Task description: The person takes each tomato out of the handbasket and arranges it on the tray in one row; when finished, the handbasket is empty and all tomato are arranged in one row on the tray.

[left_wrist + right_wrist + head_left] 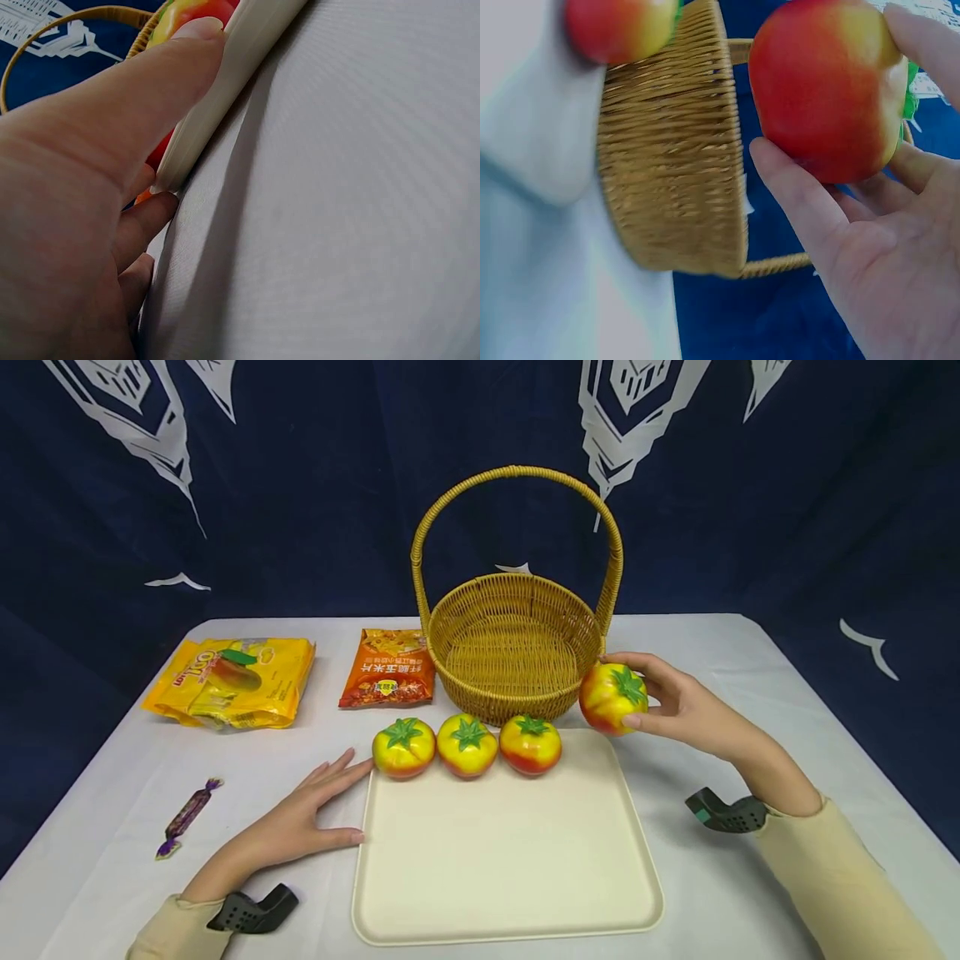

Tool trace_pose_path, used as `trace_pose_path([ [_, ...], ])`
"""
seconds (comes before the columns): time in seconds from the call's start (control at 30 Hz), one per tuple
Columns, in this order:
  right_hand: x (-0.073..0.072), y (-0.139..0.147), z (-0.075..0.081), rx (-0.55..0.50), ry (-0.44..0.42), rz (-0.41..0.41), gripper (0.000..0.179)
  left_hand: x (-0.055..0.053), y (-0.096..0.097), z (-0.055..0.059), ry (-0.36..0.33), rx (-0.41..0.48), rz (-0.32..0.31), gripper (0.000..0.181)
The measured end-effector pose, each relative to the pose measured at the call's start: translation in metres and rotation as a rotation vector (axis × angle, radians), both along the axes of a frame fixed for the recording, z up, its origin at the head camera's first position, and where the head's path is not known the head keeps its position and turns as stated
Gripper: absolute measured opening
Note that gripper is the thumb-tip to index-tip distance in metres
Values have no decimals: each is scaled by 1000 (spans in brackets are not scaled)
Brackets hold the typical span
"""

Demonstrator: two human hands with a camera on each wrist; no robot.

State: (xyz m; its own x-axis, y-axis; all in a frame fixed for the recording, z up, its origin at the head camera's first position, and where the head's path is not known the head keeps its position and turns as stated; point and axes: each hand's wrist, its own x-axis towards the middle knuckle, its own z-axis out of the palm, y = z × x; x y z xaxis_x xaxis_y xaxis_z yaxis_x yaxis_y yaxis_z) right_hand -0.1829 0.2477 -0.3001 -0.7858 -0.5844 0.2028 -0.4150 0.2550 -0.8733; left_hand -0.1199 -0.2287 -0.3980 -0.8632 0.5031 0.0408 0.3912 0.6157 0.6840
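My right hand [686, 706] grips a yellow-and-red artificial tomato [611, 697] with a green leafy top, thumb and fingers spread around it. It is beside the right rim of the wicker basket [517, 643]; the right wrist view shows the tomato [829, 90] held clear of the table. Three similar tomatoes [467, 745] sit in a row along the far edge of the cream tray [510, 860]. At the tray's left edge rests my left hand [296, 822], its fingers extended and the thumb touching the rim. The basket's visible inside holds nothing.
An orange snack packet [390, 668] lies left of the basket. Farther left is a yellow mango-printed package [232, 681]. A purple-wrapped candy [187, 818] lies near the left hand. The basket's tall handle [517, 472] arches above it. A dark blue curtain [315, 510] hangs behind the table.
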Motion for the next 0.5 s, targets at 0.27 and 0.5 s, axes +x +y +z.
trace_pose_path([
  [0.27, 10, 13, -30, 21, -70, 8, 63, -1, -1, 1, -2, -5, 2, 84],
  [0.5, 8, 3, -52, 86, -119, -5, 68, 0, 0, 1, -8, 0, 6, 83],
])
